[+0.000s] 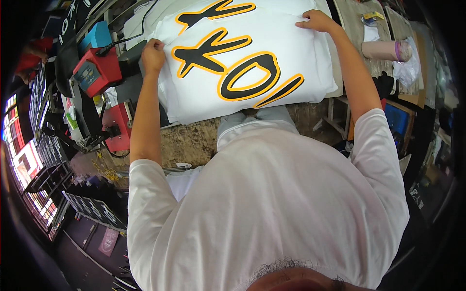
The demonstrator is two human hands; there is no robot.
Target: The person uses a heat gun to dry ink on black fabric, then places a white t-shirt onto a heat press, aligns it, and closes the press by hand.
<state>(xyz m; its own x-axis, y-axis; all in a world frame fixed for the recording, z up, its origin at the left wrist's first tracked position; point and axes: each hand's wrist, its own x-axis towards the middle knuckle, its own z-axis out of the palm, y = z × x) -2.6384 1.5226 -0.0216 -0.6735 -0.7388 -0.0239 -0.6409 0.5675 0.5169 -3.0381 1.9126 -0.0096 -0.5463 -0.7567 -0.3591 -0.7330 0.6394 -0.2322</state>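
A white printed cloth, probably a shirt (291,63), lies spread on a stack of similar white cloth in front of me. Bold black shapes edged in orange-yellow run across it, and a second print shows behind the first. At its left edge my left hand (154,56) is closed, fingers curled and pinching the fabric. My right hand (318,22) is at the far right side of the same cloth, thumb and fingers drawn together on the fabric. Both arms reach out wide, and the cloth lies between them.
A red machine with a control panel (98,72) stands left of the cloth, near a blue box (96,36). On the right-hand bench are a pinkish cylinder (381,51) and a crumpled clear plastic bag (407,72). At far left a person's red sleeve (30,62) shows.
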